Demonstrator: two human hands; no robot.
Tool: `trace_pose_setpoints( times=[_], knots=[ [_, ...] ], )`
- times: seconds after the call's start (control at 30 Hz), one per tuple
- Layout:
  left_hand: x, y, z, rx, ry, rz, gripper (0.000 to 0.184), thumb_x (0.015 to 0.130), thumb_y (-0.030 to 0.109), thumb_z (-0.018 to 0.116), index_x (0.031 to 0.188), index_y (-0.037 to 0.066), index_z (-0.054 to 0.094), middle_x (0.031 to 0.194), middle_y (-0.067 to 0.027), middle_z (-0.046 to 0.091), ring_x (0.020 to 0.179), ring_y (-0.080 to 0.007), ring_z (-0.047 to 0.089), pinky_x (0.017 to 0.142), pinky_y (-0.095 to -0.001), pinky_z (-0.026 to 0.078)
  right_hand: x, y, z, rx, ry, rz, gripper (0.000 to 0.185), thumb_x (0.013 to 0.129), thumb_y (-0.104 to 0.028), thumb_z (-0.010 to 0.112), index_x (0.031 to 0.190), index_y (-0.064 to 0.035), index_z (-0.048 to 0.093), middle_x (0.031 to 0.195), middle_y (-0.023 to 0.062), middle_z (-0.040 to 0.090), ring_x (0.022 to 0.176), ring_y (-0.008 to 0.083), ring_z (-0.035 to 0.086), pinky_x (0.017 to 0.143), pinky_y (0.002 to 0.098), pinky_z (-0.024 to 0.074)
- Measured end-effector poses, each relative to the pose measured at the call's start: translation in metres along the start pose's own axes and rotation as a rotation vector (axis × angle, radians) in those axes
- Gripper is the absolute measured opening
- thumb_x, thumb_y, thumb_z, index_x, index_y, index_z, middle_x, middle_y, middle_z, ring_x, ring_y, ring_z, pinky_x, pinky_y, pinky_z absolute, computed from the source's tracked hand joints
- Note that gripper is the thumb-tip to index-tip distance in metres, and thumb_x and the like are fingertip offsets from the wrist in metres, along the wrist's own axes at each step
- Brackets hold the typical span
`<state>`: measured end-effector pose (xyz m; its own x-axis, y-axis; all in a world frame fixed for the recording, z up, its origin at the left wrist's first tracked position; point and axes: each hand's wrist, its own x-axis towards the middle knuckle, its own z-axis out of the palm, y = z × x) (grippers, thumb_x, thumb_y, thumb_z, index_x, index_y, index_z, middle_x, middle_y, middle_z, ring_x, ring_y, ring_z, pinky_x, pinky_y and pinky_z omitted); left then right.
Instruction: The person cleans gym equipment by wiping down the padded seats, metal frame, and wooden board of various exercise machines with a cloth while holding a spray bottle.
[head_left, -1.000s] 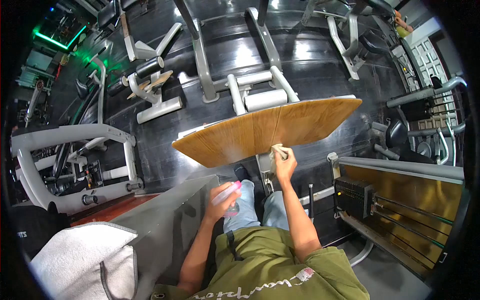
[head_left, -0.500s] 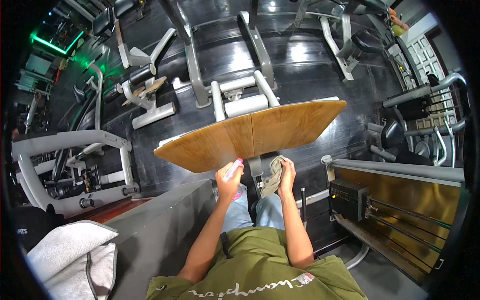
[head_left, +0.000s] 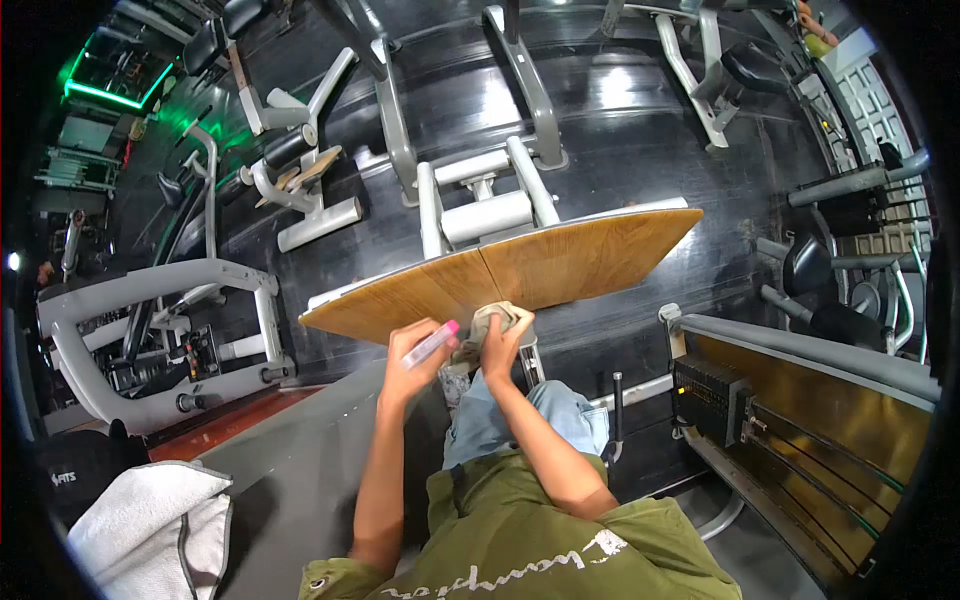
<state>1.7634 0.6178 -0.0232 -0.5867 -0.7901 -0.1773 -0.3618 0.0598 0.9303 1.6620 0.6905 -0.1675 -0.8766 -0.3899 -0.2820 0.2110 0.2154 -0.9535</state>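
Note:
My left hand (head_left: 408, 362) is wrapped round a spray bottle (head_left: 432, 346), a clear one with a pink top, just below the lower edge of a wood-grain board (head_left: 570, 255). Close beside it, my right hand (head_left: 505, 345) grips a bunched beige cloth (head_left: 490, 318) at the board's near edge, close to its centre seam. Whether the cloth presses on the wood I cannot tell. The board is wide, with a white rim along its far side, and grey metal tubes (head_left: 488, 215) stand behind it.
A grey ledge (head_left: 300, 440) runs along my left, with a white towel (head_left: 150, 520) and a black bag (head_left: 85, 470) on it. To the right stands a machine with a black weight stack (head_left: 705, 400). Other gym machines stand on the dark floor beyond.
My right hand has carried the cloth left and up to the board's near edge. My left hand with the spray bottle has shifted left. The view has turned slightly.

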Motion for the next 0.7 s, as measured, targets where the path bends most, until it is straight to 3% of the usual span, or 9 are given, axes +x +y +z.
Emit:
trace_pose_setpoints(
  times=[0.1,0.17,0.23,0.3,0.33,0.47,0.53,0.7],
  knots=[
    [0.025,0.027,-0.003,0.113,-0.091,0.106,0.008,0.079,0.008,0.074,0.081,0.002,0.069,0.068,-0.0079,0.060,0.059,-0.0169,0.055,0.056,-0.0296,0.042,0.034,0.001,-0.014,0.081,0.227,0.130,0.025,0.095,-0.016,0.052,0.114,-0.0029,0.042,0.108,0.0160,0.051,0.102,0.0268,0.051,0.097,0.0410,0.0404],
    [0.035,0.032,-0.002,0.131,-0.129,0.200,0.009,0.078,0.008,0.074,0.081,0.002,0.069,0.068,-0.0075,0.059,0.059,-0.0174,0.055,0.056,-0.0294,0.042,0.066,0.004,-0.029,0.097,0.329,0.076,0.027,0.097,-0.020,0.052,0.110,0.0008,0.041,0.105,0.0199,0.052,0.100,0.0321,0.053,0.093,0.0439,0.0413],
    [0.039,0.031,0.001,0.109,-0.128,0.205,0.008,0.078,0.008,0.073,0.080,0.002,0.068,0.068,-0.0073,0.060,0.059,-0.0174,0.055,0.056,-0.0293,0.042,0.069,-0.013,-0.035,0.210,0.284,0.189,0.028,0.098,-0.020,0.051,0.111,0.0017,0.040,0.106,0.0220,0.050,0.102,0.0335,0.052,0.095,0.0441,0.0395],
    [0.044,0.026,0.001,0.090,-0.142,0.183,0.007,0.078,0.008,0.072,0.081,0.002,0.069,0.068,-0.0078,0.060,0.059,-0.0183,0.056,0.056,-0.0295,0.043,0.045,-0.019,-0.026,-0.163,0.278,0.000,0.032,0.100,-0.023,0.050,0.118,0.0002,0.037,0.111,0.0226,0.050,0.106,0.0355,0.053,0.098,0.0448,0.0391],
    [0.046,0.024,0.002,0.085,-0.154,0.182,0.007,0.078,0.008,0.072,0.081,0.002,0.069,0.068,-0.0078,0.060,0.059,-0.0183,0.056,0.056,-0.0295,0.043,0.031,-0.023,-0.018,-0.163,0.233,-0.033,0.033,0.101,-0.025,0.049,0.117,0.0007,0.036,0.113,0.0261,0.048,0.109,0.0369,0.051,0.099,0.0458,0.0375],
    [0.046,0.015,0.003,0.069,-0.163,0.214,0.011,0.080,0.011,0.071,0.080,0.001,0.069,0.069,-0.0082,0.061,0.059,-0.0192,0.053,0.057,-0.0312,0.042,-0.002,0.005,0.007,-0.106,0.129,0.017,0.031,0.097,-0.019,0.050,0.116,0.0024,0.038,0.111,0.0261,0.047,0.107,0.0381,0.049,0.099,0.0471,0.0353],
    [0.046,0.015,0.000,0.098,-0.190,0.203,0.009,0.080,0.010,0.072,0.081,0.001,0.069,0.069,-0.0083,0.061,0.059,-0.0197,0.053,0.057,-0.0314,0.042,0.001,0.001,0.005,-0.079,0.083,0.140,0.029,0.095,-0.018,0.049,0.114,0.0018,0.039,0.109,0.0258,0.049,0.104,0.0386,0.051,0.098,0.0462,0.0374],
    [0.048,0.015,-0.003,0.094,-0.218,0.238,0.009,0.081,0.011,0.072,0.082,0.002,0.070,0.067,-0.0080,0.059,0.058,-0.0188,0.053,0.056,-0.0310,0.041,0.016,-0.004,0.010,-0.040,0.286,0.203,0.027,0.095,-0.017,0.048,0.113,0.0015,0.040,0.108,0.0241,0.050,0.102,0.0367,0.052,0.096,0.0458,0.0386]
  ],
)
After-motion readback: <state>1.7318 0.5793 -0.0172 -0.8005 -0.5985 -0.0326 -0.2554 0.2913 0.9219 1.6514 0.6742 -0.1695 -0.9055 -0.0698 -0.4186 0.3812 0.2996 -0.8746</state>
